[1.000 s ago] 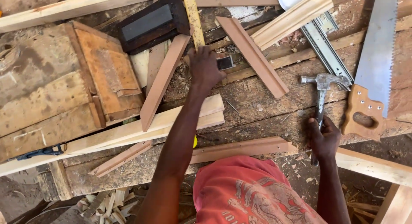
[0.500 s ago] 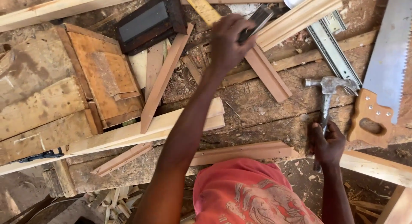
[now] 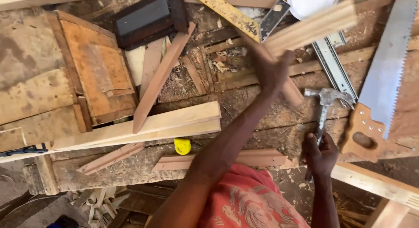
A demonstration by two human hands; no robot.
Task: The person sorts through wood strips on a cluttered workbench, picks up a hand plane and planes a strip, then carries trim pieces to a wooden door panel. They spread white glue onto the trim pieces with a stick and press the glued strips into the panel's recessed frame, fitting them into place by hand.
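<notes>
My left hand (image 3: 269, 70) reaches across the workbench and is closed around a reddish wood strip (image 3: 293, 93); both are motion-blurred, and only the strip's lower end shows past my fingers. A small dark flat object (image 3: 273, 17) lies just beyond the hand, beside a yellow rule (image 3: 227, 12). A pale moulding (image 3: 315, 25) lies blurred to the right of the hand. At the near edge my right hand (image 3: 321, 156) grips the handle of a claw hammer (image 3: 327, 97), whose head rests on the bench.
A handsaw (image 3: 384, 71) lies at the right beside a metal drawer slide (image 3: 334, 66). Two pale planks (image 3: 152, 125), a reddish strip (image 3: 161, 75), a dark sharpening block (image 3: 146, 18), a small wooden box (image 3: 98, 75) and a yellow tape measure (image 3: 182, 146) crowd the worn bench.
My left hand picked a small dark object off the bench, carried it further away, and is now closed on the reddish strip. My right hand stayed on the hammer handle.
</notes>
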